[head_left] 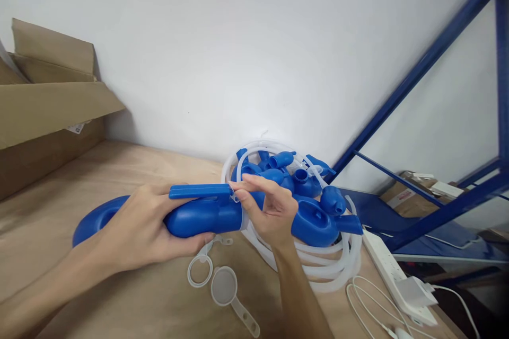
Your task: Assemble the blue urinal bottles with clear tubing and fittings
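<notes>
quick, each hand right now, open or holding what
Left hand: closed around the blue bottle.
Right hand: thumb and fingers pinched at the handle's end, apparently on a small pale strap.

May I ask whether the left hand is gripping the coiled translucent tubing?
No, the left hand is wrapped around a blue plastic bottle, while the coiled translucent tubing lies farther right on the wooden table.

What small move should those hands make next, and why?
Probably have the right hand press the clear tab against the blue handle: its thumb and finger are already there, and the left hand grips the blue bottle.
</notes>
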{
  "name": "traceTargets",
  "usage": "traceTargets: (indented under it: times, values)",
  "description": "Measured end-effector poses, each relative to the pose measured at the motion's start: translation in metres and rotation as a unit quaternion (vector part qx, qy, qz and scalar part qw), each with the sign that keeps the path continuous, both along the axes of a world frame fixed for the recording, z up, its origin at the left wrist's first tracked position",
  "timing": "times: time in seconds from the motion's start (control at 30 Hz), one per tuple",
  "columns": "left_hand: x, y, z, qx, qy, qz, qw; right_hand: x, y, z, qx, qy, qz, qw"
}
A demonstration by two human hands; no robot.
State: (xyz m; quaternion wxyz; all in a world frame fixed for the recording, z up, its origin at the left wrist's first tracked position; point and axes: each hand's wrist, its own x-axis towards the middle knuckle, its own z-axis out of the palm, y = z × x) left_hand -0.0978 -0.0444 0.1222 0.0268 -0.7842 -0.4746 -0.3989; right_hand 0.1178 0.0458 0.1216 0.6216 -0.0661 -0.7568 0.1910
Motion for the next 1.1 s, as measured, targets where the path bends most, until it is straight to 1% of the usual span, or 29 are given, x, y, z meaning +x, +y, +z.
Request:
traceTargets:
  times: [0.1,0.17,0.27,0.37,0.53,0.67,0.77,0.87,0.97,1.0,1.03,1.1]
  values:
    - [0.001,-0.001,-0.003,-0.004,0.007,-0.008,1.0,0.006,0.003,0.004,-0.085,-0.02,0.066,0.994]
    - [0.001,-0.002,-0.003,-0.008,0.013,-0.014,1.0,0.009,0.005,0.006,-0.142,-0.034,0.097,0.984]
    - [0.0,-0.005,-0.001,-0.006,0.033,-0.027,0.999,0.011,0.004,0.008,-0.213,-0.047,0.127,0.967]
    - [0.0,-0.008,0.002,0.002,0.044,-0.025,0.999,0.011,0.002,0.01,-0.238,-0.054,0.131,0.961]
    - [-0.001,-0.01,0.004,-0.027,0.038,-0.004,0.999,0.007,-0.004,0.012,-0.218,-0.064,0.088,0.97]
    - [-0.001,-0.01,0.006,-0.014,0.021,0.008,1.0,0.0,-0.006,0.01,-0.201,-0.046,0.065,0.976]
    - [0.001,-0.009,0.007,-0.017,-0.005,0.023,1.0,-0.001,-0.005,0.009,-0.208,-0.039,0.074,0.975]
    - [0.0,-0.005,0.005,-0.059,-0.041,0.046,0.996,0.003,-0.001,0.011,-0.215,-0.1,0.089,0.967]
    - [-0.003,0.001,0.002,-0.082,-0.093,0.078,0.989,0.006,0.002,0.01,-0.187,-0.155,0.129,0.962]
    - [-0.005,0.003,0.001,-0.087,-0.106,0.087,0.987,0.005,0.002,0.007,-0.174,-0.163,0.129,0.963]
    - [-0.005,0.005,-0.001,-0.09,-0.116,0.093,0.985,0.003,0.001,0.003,-0.159,-0.166,0.113,0.967]
    - [-0.005,0.008,-0.002,-0.1,-0.124,0.091,0.983,-0.006,-0.001,-0.007,-0.127,-0.139,0.039,0.981]
